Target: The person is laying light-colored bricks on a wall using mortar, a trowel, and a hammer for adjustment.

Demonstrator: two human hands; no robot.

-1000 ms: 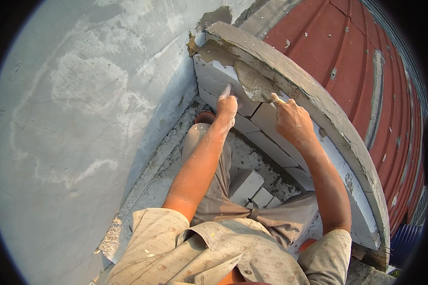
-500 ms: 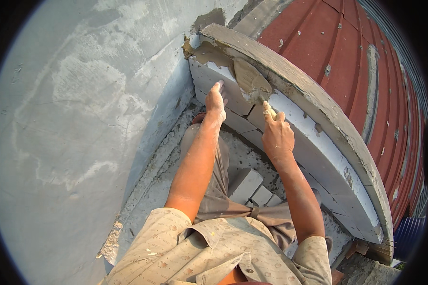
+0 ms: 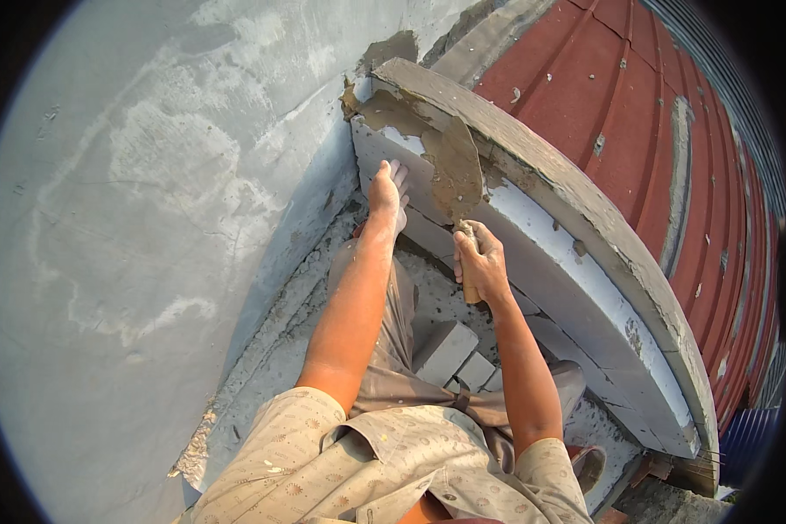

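- Trowel (image 3: 458, 179) in the right hand (image 3: 483, 259), its blade running out toward 11 o'clock and its wooden handle end showing below the fist, toward 7 (twelve being the top of the view).
- Right hand: fingers closed around the handle, thumb along it.
- Left hand (image 3: 389, 194): open and holding nothing, at 10 o'clock from the right one; the blade sits at its 2 o'clock. The fingers are at the inner face of the block wall (image 3: 533, 218); whether they touch it, I cannot tell.
- Blade smeared with mortar, lying over the wall's top; more wet mortar (image 3: 389, 109) spreads at its 10 o'clock.
- Curved concrete rim (image 3: 603, 210) just outside the blocks, sweeping from 12 round to 4 o'clock.
- Loose pale blocks (image 3: 445, 351) at 7 o'clock from the right hand.
- Grey plastered wall (image 3: 148, 227) at 9 o'clock.
- Red metal roof (image 3: 559, 100) at 1 to 3 o'clock, beyond the rim.
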